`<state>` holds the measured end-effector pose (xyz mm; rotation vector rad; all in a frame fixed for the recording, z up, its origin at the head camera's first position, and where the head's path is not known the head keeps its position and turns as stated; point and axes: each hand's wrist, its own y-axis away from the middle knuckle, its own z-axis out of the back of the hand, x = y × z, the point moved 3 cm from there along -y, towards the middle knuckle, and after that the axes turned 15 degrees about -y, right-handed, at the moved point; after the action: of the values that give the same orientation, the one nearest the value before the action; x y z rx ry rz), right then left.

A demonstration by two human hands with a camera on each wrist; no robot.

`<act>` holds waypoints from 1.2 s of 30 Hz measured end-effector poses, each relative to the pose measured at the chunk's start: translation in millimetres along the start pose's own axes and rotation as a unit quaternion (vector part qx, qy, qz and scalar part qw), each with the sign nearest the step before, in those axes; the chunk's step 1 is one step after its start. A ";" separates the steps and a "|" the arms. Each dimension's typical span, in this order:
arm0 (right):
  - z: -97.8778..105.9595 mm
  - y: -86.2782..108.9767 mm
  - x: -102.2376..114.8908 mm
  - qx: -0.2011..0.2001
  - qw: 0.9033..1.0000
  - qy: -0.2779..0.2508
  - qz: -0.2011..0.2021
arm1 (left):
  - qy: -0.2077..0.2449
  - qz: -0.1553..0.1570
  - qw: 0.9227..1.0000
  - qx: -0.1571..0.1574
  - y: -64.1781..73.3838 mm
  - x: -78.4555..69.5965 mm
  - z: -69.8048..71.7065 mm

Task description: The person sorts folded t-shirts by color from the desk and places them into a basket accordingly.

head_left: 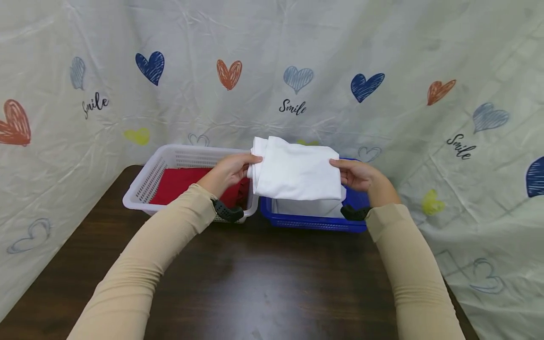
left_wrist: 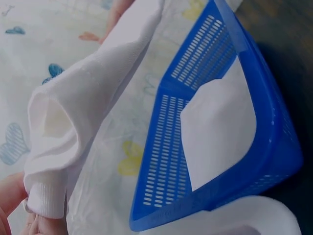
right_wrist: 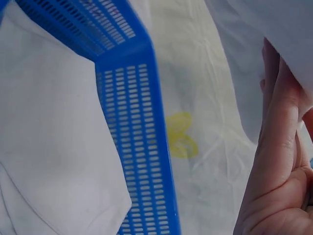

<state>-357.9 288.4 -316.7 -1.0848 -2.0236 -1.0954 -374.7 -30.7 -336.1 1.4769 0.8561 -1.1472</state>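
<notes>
Between both hands a folded white cloth point(head_left: 299, 170) hangs above the blue basket point(head_left: 316, 223). My left hand point(head_left: 231, 171) pinches its left end, thumb on top; the left wrist view shows the cloth's layered folds point(left_wrist: 73, 117) there. At the opposite end my right hand point(head_left: 357, 174) pinches the edge, thumb over and fingers beneath. Inside the blue basket lies another piece of white cloth point(left_wrist: 220, 127), also seen filling much of the right wrist view. The raised cloth hides part of the basket in the head view.
A white basket point(head_left: 142, 191) holding red cloth point(head_left: 180, 182) stands left of the blue one. Both sit at the back of a dark wooden table point(head_left: 272, 278). Behind them hangs a pale curtain point(head_left: 255, 108) printed with hearts and "Smile".
</notes>
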 end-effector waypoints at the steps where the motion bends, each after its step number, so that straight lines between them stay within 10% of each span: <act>1: 0.7 0.0 0.8 -0.002 1.000 -0.004 0.000 | 0.005 0.002 1.000 -0.002 -1.6 0.0 -1.0; 36: 30.3 9.5 36.6 -0.080 0.995 -0.053 0.018 | -0.002 0.010 1.000 -0.008 -32.7 -28.5 -44.9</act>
<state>-371.2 331.6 -299.1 -1.2812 -2.0166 -1.2206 -403.5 21.6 -318.0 1.4659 0.8437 -1.1267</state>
